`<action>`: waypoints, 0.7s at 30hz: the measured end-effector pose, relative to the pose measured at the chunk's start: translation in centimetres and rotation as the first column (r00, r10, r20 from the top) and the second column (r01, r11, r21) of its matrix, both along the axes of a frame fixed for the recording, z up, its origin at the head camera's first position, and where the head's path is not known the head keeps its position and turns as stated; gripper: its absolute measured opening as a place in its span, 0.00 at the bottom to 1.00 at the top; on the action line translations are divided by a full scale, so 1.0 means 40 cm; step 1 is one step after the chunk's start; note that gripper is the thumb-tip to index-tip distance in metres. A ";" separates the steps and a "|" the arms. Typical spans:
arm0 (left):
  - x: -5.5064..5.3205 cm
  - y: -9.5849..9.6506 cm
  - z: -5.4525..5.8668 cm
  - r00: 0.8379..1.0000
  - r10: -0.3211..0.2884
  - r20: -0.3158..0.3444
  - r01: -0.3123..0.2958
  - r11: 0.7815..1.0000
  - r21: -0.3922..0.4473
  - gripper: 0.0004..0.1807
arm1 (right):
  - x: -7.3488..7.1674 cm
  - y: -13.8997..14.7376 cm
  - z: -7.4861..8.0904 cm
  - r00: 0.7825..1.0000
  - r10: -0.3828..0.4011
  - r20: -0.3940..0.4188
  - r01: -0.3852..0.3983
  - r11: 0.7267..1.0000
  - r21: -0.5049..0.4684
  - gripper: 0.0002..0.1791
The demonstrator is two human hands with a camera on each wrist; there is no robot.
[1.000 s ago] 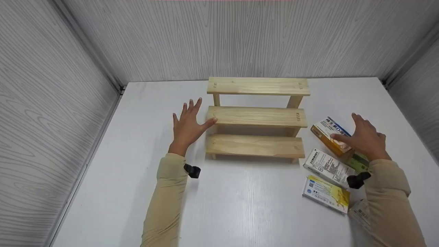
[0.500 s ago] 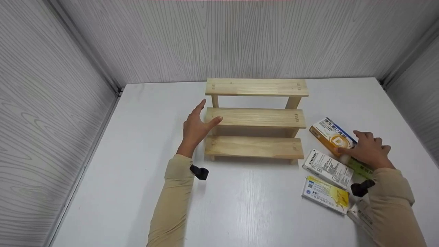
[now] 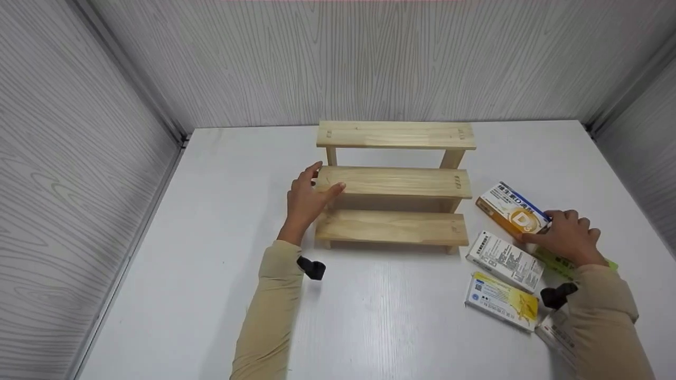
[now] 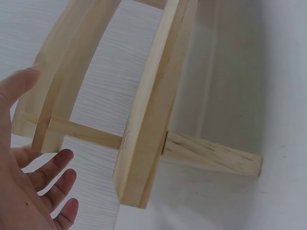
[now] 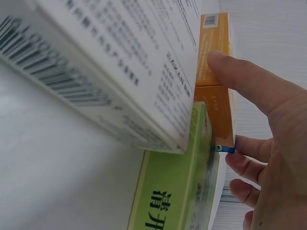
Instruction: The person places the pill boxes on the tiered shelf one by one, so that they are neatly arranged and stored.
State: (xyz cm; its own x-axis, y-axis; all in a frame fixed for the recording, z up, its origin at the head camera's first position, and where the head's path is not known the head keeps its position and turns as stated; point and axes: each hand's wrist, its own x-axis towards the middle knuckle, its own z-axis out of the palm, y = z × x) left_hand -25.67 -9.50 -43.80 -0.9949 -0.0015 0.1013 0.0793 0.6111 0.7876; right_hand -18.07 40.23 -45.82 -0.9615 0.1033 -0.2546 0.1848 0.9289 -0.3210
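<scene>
A three-step wooden display stand (image 3: 393,181) sits near the back of the white table. My left hand (image 3: 306,203) is at the left end of its middle step, thumb over the board and fingers by its end. In the left wrist view, the thumb and fingers (image 4: 53,172) spread loosely around that wooden step (image 4: 76,76). My right hand (image 3: 573,237) pinches a white and orange vitamin D box (image 3: 507,203) at its near corner. The right wrist view has the thumb on the box's orange side (image 5: 214,103) and fingertips around its blue-edged end.
Below the vitamin D box lie a white printed box (image 3: 506,261), a green box (image 3: 552,262) partly under the right hand, and a yellow and white box (image 3: 501,301). Another white box (image 3: 554,332) is partly hidden by the right sleeve. Grained panels (image 3: 391,63) enclose the table.
My left hand has moved right to the stand's middle step, its fingers drawing in. My right hand has come down onto the near corner of the vitamin D box and taken hold of it.
</scene>
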 end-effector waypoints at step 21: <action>0.010 0.006 -0.032 0.998 0.048 0.052 -0.055 0.988 0.147 0.41 | -0.043 0.010 0.085 0.982 -0.070 -0.173 0.019 0.960 -0.281 0.49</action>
State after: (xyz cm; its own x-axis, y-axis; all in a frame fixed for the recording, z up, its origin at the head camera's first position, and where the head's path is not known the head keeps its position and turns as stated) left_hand -25.25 -9.26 -45.10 -0.9968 -0.0639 0.0479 0.0105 0.4895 0.8719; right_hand -19.79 40.64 -42.42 -0.9899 0.0972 -0.1029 0.1396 0.7909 -0.5959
